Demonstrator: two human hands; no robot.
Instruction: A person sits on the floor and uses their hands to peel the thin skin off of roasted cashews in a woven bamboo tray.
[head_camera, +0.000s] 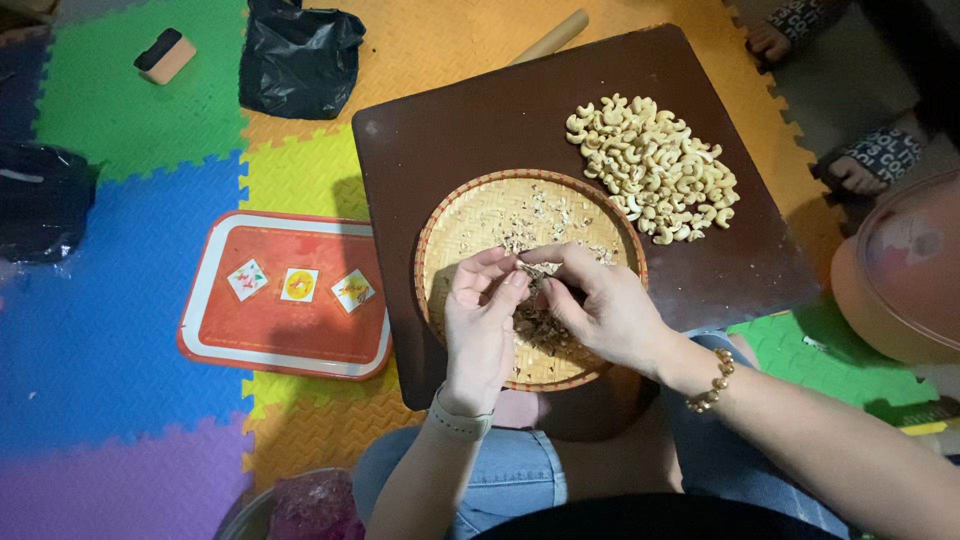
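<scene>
Cashew peeled over a woven tray, head view

A small nut (533, 268) was pinched between the fingertips of the left hand (481, 325) and right hand (603, 308), both closed on it, over the round woven tray (470, 215) littered with skin flakes. A pile of peeled cashews (655, 165) was heaped nearby on the dark board (480, 120), well apart from an orange tray (285, 340).

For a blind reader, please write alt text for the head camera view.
Two hands, left hand and right hand, pinch a small piece together over a round woven tray littered with husk flakes. It sits on a dark brown board beside a pile of peeled cashews.
</scene>
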